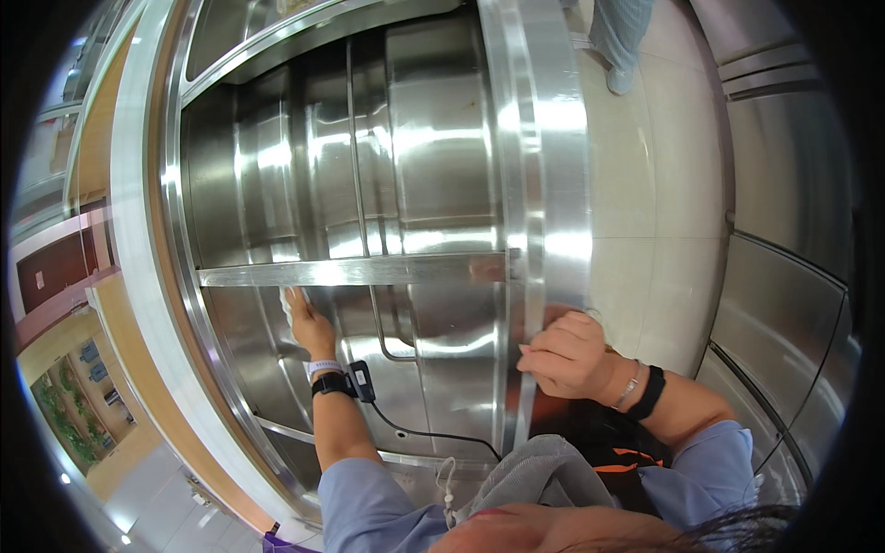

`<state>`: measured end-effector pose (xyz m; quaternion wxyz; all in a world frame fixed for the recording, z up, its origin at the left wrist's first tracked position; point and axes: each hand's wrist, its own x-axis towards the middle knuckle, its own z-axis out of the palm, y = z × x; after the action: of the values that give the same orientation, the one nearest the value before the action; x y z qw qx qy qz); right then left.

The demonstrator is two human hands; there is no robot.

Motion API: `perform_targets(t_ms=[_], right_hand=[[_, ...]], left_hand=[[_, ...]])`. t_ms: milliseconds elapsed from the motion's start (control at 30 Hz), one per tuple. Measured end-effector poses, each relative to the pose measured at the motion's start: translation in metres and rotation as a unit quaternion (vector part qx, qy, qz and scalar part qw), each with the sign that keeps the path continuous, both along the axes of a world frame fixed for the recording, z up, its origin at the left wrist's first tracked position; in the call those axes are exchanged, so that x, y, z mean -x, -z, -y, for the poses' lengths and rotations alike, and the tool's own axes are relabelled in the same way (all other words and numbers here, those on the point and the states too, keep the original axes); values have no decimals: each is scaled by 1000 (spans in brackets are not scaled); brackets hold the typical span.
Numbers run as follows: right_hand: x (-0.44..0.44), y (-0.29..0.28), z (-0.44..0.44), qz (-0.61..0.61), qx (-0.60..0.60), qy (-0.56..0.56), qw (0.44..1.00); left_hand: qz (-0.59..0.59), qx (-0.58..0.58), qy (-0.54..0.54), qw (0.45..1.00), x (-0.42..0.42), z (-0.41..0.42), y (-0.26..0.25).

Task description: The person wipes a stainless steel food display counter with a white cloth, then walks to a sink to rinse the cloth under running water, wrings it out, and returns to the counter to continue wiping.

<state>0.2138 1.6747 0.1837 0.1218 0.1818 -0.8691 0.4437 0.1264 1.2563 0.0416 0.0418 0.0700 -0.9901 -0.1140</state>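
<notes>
My left hand (312, 328) reaches into the stainless steel basin of a counter (442, 159), close below a flat metal crossbar (359, 271). It presses a white cloth (285, 304) with its fingers; most of the cloth is hidden by the hand. A white band and a black strap with a small cabled device (361, 381) are on that wrist. My right hand (563, 352) hovers over the steel front edge of the counter (556, 207) with its fingers curled; nothing shows in it. A thin bent metal tube (356, 152) runs along the basin, passing under the crossbar.
Behind the basin runs a white and wood-trimmed ledge (135, 207). Steel cabinets (781, 290) stand on the right across a tiled floor (622, 193). Another person's leg and shoe (620, 76) show at the top right. A black cable (442, 435) hangs from my left wrist.
</notes>
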Motion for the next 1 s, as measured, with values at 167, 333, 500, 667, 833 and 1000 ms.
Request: perform_targets(t_ms=[167, 333, 500, 667, 833, 1000], right_hand=[[-2, 5, 1, -13, 27, 16, 999], [-5, 5, 2, -12, 42, 13, 999], [-6, 2, 1, 5, 41, 20, 999], [-6, 2, 0, 10, 32, 20, 999], [-7, 7, 2, -6, 24, 14, 1000], [-6, 3, 3, 9, 15, 2, 1000]], left_hand=[[-39, -331, -125, 935, -22, -67, 9], [-27, -446, 9, 895, 73, -226, -24], [-66, -43, 267, 960, 133, -274, 12], [-98, -37, 303, 947, 183, -303, 24], [-99, -110, 398, 905, 217, -345, 28], [-54, -144, 444, 883, 207, -343, 23]])
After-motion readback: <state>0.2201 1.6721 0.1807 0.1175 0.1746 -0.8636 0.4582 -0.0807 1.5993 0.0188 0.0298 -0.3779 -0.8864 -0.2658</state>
